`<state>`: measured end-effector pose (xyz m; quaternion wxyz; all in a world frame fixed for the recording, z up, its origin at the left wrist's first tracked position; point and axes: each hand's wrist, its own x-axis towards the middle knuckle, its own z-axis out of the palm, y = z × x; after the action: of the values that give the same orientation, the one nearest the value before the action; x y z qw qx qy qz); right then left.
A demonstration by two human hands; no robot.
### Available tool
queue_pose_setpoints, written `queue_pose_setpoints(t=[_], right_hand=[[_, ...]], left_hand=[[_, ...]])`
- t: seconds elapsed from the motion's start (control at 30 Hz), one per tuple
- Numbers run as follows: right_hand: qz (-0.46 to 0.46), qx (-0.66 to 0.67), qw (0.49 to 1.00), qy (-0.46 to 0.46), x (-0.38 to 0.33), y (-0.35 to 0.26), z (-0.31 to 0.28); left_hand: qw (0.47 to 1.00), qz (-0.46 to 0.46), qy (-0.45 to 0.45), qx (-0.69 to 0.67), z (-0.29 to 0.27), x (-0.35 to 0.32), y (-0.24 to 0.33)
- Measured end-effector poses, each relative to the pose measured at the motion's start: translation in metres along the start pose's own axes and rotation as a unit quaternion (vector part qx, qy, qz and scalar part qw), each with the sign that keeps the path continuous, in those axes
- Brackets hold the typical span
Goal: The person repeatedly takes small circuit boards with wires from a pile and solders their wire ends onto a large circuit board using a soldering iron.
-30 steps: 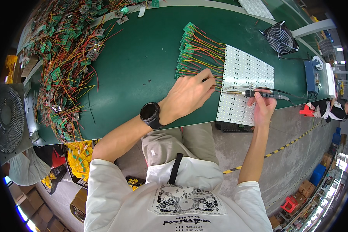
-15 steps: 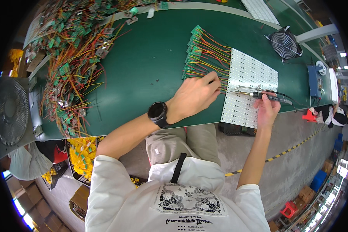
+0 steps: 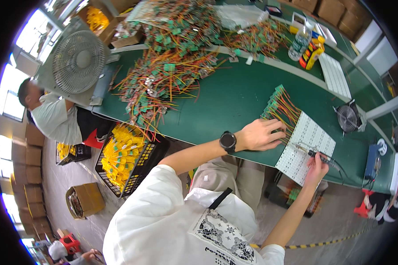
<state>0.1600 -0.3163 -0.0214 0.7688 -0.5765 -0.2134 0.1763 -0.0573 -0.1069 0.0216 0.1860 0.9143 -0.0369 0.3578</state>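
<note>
A white perforated board lies at the table's front edge. Red and yellow wires run from its left edge to a row of small green circuit boards. My left hand, a black watch on its wrist, rests by that edge. Its fingers are bent together over the wire ends; whatever sits between the fingertips is hidden. My right hand grips a soldering iron by its dark handle. The iron's metal tip points left, over the board, close to my left fingers; contact cannot be made out.
Tangled wired circuit boards heap up at the table's left. A bottle, a small black fan and a blue box stand farther right. Below the left edge is a crate of yellow parts. Another person sits beyond the large fan.
The view has swung left, so the table appears farther right and lower, and more of the left side shows. Both hands stay at the board, the soldering iron still in my right.
</note>
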Motion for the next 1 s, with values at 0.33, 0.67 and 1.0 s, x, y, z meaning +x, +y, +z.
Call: queue_pose_setpoints(t=[0.33,0.67,1.0], right_hand=[[0.005,0.027,1.000,-0.014,0.000,-0.006,0.000],[0.023,0.021,0.999,-0.041,-0.001,-0.004,-0.003],[0.015,0.002,1.000,0.009,-0.003,-0.013,0.004]], left_hand=[[0.920,-0.309,0.089,0.225,-0.039,-0.116,0.077],[0.881,-0.335,0.145,0.301,-0.007,-0.134,0.085],[0.886,-0.327,0.114,0.309,-0.016,-0.133,0.088]])
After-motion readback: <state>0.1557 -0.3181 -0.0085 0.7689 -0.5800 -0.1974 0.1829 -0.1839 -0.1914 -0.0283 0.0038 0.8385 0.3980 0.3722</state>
